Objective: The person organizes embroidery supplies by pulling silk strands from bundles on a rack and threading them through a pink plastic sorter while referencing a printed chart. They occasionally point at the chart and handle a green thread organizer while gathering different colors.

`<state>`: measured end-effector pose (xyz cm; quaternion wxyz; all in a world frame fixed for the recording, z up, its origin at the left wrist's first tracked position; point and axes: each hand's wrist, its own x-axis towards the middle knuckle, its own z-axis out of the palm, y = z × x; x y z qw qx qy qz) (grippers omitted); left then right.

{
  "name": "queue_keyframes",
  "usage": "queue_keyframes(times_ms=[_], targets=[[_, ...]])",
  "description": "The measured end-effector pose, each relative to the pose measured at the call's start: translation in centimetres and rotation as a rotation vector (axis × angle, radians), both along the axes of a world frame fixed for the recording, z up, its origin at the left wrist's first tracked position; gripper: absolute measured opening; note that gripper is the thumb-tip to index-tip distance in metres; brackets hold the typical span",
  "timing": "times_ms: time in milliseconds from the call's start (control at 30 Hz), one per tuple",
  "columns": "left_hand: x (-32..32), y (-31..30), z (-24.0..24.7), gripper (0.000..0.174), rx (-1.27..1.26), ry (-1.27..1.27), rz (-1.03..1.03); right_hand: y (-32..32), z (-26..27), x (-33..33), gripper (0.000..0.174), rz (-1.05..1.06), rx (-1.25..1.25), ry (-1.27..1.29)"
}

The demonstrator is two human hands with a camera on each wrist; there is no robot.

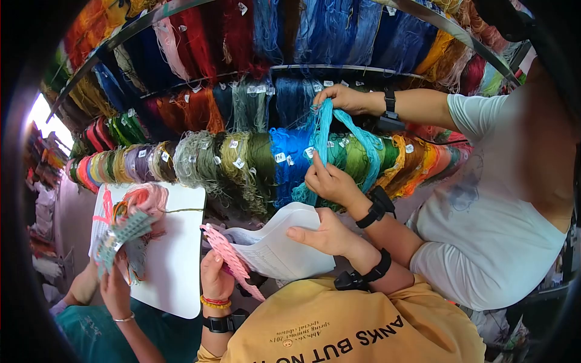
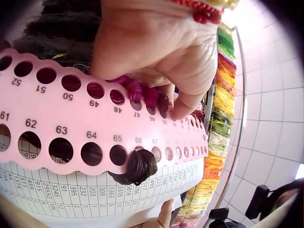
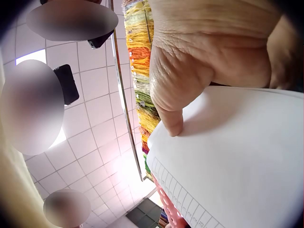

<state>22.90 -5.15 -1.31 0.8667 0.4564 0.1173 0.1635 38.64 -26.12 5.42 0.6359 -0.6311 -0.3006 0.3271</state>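
In my left hand I grip a pink floss card with numbered holes along both edges. A bundle of dark brown thread hangs from a hole near 66, and magenta thread shows at the opposite edge under my fingers. My right hand holds white paper sheets, the thumb lying on the top face and the other fingers hidden beneath. Printed number tables show on the sheets just behind the card. In the head view, the card overlaps the sheets' left end.
Ahead, a rail carries tagged thread hanks, with more hanging rows behind. At right, a person in a white shirt handles a turquoise skein. At left, another person's hand holds a grey-green holed card over a white board.
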Motion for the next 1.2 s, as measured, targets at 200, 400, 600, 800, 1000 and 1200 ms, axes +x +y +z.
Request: queue_keyframes(times_ms=[200,400,600,800,1000,1200], targets=[[0.2,-0.1,0.5,0.029,0.000,-0.003,0.043,0.5,-0.2,0.1,0.030,0.004,0.020,-0.028],[-0.2,1.2,-1.2,0.027,-0.020,-0.023,0.039,1.3,0.0,-0.1,0.035,-0.015,0.022,-0.110],[-0.8,2.2,-1.8,0.024,-0.099,-0.067,-0.010,2.0,-0.1,-0.2,0.035,0.020,-0.016,-0.016],[-0.6,2.2,-1.6,0.027,-0.029,-0.093,0.007,2.4,0.2,-0.6,0.030,0.008,0.042,0.068],[0.4,1.2,-0.2,0.028,0.026,-0.071,-0.053,1.1,0.3,-0.2,0.037,-0.022,-0.080,0.027],[1.9,0.7,0.6,0.037,-0.028,-0.042,-0.168,-1.4,0.8,0.3,0.039,-0.084,-0.077,-0.005]])
